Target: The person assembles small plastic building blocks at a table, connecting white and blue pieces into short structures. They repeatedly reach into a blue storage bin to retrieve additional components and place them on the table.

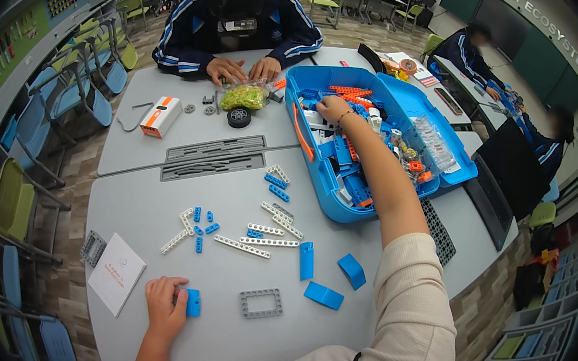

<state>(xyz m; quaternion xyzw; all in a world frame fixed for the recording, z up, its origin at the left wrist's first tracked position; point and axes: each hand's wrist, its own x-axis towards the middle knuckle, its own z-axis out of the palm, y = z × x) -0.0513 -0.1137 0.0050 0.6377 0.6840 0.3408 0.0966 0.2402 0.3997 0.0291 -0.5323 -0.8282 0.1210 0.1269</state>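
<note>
Left hand (164, 306) is down near the front edge of the grey table (139, 200), fingers curled around a small blue block (193, 302) that sticks out to the right of the fingertips, so it's pinched on its left side with most of the block showing. Block stands with its long side running roughly away from the person. Right hand (333, 108) is way out, arm stretched across the table into the open blue case (319, 162), palm down over the pile of orange and blue parts; fingers look loosely bent and dipped into the pieces, but I can't tell if they're actually gripping anything. So the two hands are well apart: the left one is the near one for everything laid out on the table, the right one only for the case. Just right of the block lies a grey frame (261, 303), flat, long axis left-right, and beyond that two blue wedges (338, 281) and an upright blue piece (306, 260). Further up are white beams (262, 230) and small blue connectors (201, 228), all loose. A white booklet (116, 274) sits just left of the left hand. Another person across the table has both hands by a bag of yellow-green bits (243, 96), near a black wheel (238, 117).
</note>
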